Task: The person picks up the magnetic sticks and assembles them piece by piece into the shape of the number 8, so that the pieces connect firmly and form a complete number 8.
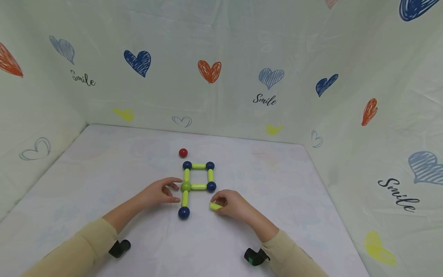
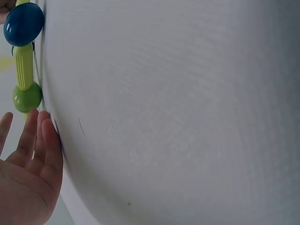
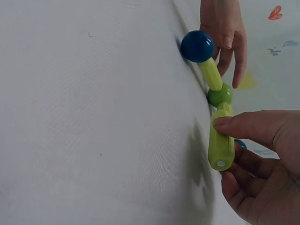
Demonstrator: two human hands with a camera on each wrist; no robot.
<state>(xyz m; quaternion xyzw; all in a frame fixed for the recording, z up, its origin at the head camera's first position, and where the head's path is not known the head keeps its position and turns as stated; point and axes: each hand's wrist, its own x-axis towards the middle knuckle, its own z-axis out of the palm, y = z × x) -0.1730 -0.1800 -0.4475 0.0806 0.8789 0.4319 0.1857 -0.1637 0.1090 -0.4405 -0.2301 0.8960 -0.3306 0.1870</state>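
A flat figure of yellow-green rods and balls lies on the table: a square with one rod running toward the person. Its corners are a green ball (image 1: 185, 186) and dark blue balls, one of them the far-right ball (image 1: 210, 165). Another blue ball (image 1: 184, 212) ends the near rod (image 1: 185, 198). My right hand (image 1: 231, 204) pinches a loose yellow-green rod (image 3: 221, 145) between thumb and fingers, right of the figure. Beside the green ball, my left hand (image 1: 160, 191) has its fingers loosely spread and holds nothing.
A loose red ball (image 1: 183, 152) sits beyond the figure. White cloth covers the table (image 1: 145, 150). A curtain (image 1: 235, 34) printed with hearts stands behind and at both sides. Black devices (image 1: 119, 248) are at both wrists.
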